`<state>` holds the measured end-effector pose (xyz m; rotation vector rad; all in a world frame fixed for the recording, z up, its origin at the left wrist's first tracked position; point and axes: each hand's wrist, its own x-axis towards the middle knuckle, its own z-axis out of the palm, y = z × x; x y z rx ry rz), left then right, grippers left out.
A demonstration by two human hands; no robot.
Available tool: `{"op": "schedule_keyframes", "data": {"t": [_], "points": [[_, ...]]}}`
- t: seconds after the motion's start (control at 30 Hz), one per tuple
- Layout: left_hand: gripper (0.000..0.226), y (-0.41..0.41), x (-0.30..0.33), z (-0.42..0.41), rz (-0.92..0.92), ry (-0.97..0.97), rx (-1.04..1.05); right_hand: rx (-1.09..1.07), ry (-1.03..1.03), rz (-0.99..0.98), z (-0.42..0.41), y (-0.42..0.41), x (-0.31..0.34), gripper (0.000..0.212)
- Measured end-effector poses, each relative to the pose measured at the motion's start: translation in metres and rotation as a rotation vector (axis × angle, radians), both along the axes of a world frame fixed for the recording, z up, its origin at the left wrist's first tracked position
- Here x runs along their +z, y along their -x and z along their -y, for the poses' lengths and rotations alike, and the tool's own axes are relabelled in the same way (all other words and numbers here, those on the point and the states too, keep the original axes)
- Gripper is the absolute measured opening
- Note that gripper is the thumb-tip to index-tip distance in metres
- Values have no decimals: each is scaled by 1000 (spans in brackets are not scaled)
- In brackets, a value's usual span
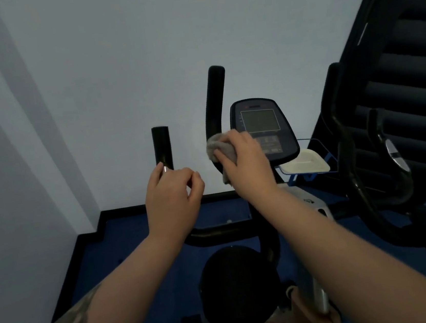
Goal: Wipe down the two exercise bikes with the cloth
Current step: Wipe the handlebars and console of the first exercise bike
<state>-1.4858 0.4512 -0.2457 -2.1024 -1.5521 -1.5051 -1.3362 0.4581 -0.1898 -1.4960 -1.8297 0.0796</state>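
Right hand [243, 157] grips a grey cloth [217, 147], bunched up, pressed against the lower part of the right handlebar [214, 102] of the near exercise bike [242, 233]. Cloth sticks out left of and below the fingers. Left hand [171, 193] is at the base of the left handlebar [162, 147], fingers curled; index finger touches the bar beside a small metal strip, but whether the hand actually grips it, cannot tell. Both handlebars are black and stand upright, left one shorter in view. Console [263, 128] with a grey screen sits just right of the right hand, tilted toward the camera. Round black seat [239, 284] is below, between the forearms. Left forearm has a tattoo. A white tray [305, 164] in a blue wire holder is right of the console. Second bike [376, 168], black, stands to the right, well apart from the hands. Blue floor [125, 242], white wall [112, 53] behind, dark staircase [403, 57] at upper right.
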Motion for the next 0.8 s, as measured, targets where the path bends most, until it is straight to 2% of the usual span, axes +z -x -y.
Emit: {"op": "schedule_keyframes", "data": {"t": [0.03, 0.1, 0.23, 0.37, 0.47, 0.57, 0.67, 0.73, 0.8], "points": [[34, 0, 0, 0, 3, -2, -4, -1, -6, -15, 6, -3, -7, 15], [33, -1, 0, 0, 15, -2, -6, 45, -45, 78, 20, -20, -15, 13], [33, 0, 1, -1, 21, 3, -1, 152, 41, 199, 2, -40, 15, 13], [34, 0, 2, 0, 17, 11, 3, 53, -19, 44, -38, -15, 37, 17], [35, 0, 1, 2, 7, 4, 3, 135, 71, -53, -30, -5, 14, 13], [36, 0, 0, 0, 15, 3, 5, 246, 104, 24, -9, -27, 3, 12], [36, 0, 1, -1, 24, 0, 8, 342, 277, 120, -20, -40, 33, 17], [35, 0, 2, -1, 23, 11, 2, 267, 177, 69, -43, -31, 53, 14], [35, 0, 2, 0, 18, 17, 1, 147, 65, -65, -59, -11, 59, 11]]}}
